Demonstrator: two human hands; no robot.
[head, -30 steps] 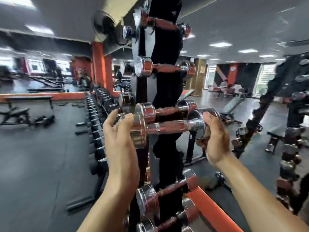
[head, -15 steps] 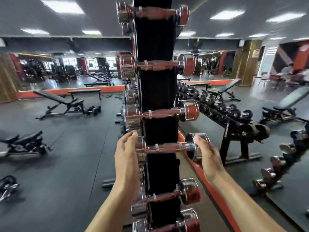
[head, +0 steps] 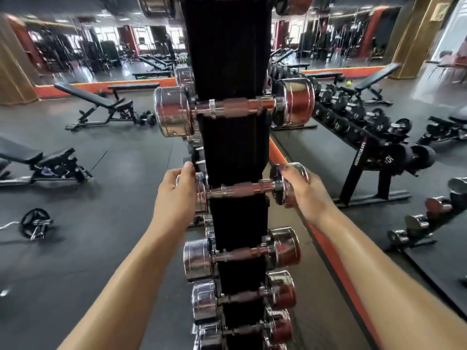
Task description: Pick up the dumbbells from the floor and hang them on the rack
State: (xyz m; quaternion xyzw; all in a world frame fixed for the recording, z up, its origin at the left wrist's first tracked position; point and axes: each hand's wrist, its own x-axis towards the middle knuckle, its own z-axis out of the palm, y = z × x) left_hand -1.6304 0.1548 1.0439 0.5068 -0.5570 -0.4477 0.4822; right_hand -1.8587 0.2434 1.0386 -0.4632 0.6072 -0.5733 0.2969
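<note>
A tall black vertical rack fills the middle of the view, with several chrome dumbbells lying across it. At mid height a small chrome dumbbell lies against the rack front. My left hand grips its left head, and my right hand grips its right head. A bigger chrome dumbbell hangs one level above. Another chrome dumbbell hangs below, with more under it.
An orange-edged mirror runs along the right. A low rack of black dumbbells stands to the right. Adjustable benches stand on the dark floor at left, and a curl bar with a plate lies on the floor.
The view has swung to face the rack head-on and tilted down. The dumbbell held by both hands has come down against the rack front below the bigger one.
</note>
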